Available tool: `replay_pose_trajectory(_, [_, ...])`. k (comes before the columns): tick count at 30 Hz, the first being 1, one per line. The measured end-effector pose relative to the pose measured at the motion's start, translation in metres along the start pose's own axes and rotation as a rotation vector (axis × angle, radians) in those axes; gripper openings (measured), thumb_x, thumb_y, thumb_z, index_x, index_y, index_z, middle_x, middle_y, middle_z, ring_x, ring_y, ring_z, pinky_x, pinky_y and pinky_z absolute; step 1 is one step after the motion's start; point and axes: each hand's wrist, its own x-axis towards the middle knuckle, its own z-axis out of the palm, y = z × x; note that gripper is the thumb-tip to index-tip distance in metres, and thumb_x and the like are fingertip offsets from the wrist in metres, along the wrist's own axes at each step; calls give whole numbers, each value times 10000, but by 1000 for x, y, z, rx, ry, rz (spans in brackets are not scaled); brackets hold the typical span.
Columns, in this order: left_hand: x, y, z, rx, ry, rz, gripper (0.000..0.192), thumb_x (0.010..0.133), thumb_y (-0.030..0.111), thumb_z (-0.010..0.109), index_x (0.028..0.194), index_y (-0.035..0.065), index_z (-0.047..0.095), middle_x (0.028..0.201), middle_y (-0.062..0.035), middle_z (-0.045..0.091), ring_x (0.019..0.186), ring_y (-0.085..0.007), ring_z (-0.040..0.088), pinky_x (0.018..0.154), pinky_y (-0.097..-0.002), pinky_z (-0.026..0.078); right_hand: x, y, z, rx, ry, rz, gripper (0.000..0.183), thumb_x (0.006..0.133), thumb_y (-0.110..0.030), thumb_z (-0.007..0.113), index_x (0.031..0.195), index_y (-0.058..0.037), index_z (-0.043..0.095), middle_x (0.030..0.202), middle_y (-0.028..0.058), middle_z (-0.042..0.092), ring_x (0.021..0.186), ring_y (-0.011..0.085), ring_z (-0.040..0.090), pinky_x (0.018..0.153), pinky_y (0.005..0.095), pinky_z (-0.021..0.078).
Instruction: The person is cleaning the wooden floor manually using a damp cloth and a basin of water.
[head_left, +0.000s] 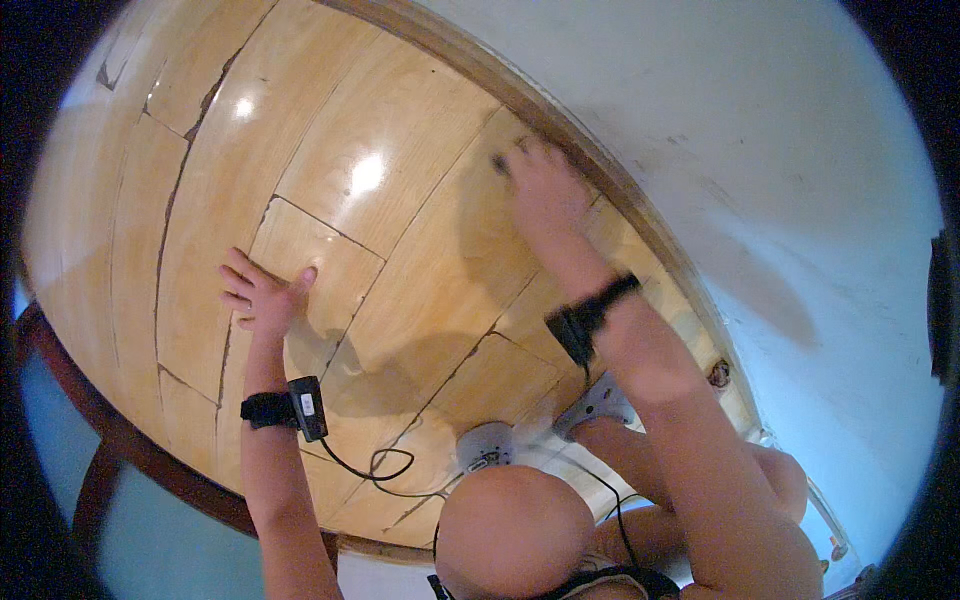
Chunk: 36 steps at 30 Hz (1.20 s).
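My left hand (266, 296) has its fingers spread above the shiny wood-plank floor (420, 300), and nothing is in it. Its shadow falls on the boards to the right. Farther off, my right hand (551, 187) is beside the brown wooden baseboard (600, 169) at the foot of the wall, its fingers curled downward and blurred. A small dark spot shows at its fingertips; I cannot tell whether it is a held object or a shadow. Black straps with small devices sit on my left wrist (306, 407) and right wrist (592, 319).
Thin black cables (375, 478) run from the wrist devices toward my body. A pale wall (720, 150) with dark scuffs rises on the right. My bent knee (514, 532) and light-coloured shoes (486, 445) are close below. A dark reddish-brown frame (150, 469) borders the lower left.
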Motion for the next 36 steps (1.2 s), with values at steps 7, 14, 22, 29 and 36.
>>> replay_pose_trajectory(7, [5,-6,8,-21,-22,60,1207,625,524,768,1444,234,-70,1500,-170,-121,1332,-506,-78,992,-691,89,-9,27,1,-97,54,-157,257,811,-174,546,1061,-121,518,1085,100,526,961,302,559,774,410,505])
replay_pose_trajectory(14, [7,-5,4,41,43,2,1208,630,516,766,1444,215,-74,1499,-173,-122,1333,-508,-69,989,-692,106,-6,5,-3,-91,23,50,250,838,-127,491,1087,-135,515,1043,118,524,971,294,556,729,413,514])
replay_pose_trajectory(22, [-7,1,-11,-52,-28,50,1212,648,493,761,1441,184,-101,1493,-185,-148,1332,-492,-123,993,-690,36,-102,-107,52,104,-41,-889,211,787,-188,547,988,-138,585,1017,54,545,919,217,541,734,329,484])
replay_pose_trajectory(29, [-4,6,-4,-40,-85,94,1224,641,546,739,1438,209,-126,1490,-177,-176,1334,-499,-96,997,-695,57,-111,70,-24,587,-511,-160,291,789,-251,642,1023,-81,610,999,122,604,933,268,579,802,385,461])
replay_pose_trajectory(36, [62,-87,26,714,112,490,918,838,554,476,1441,98,-44,1419,-353,135,1230,-553,262,901,-540,327,-236,215,-132,329,-336,120,435,717,-236,713,1084,-75,544,1021,156,581,962,333,560,812,424,449])
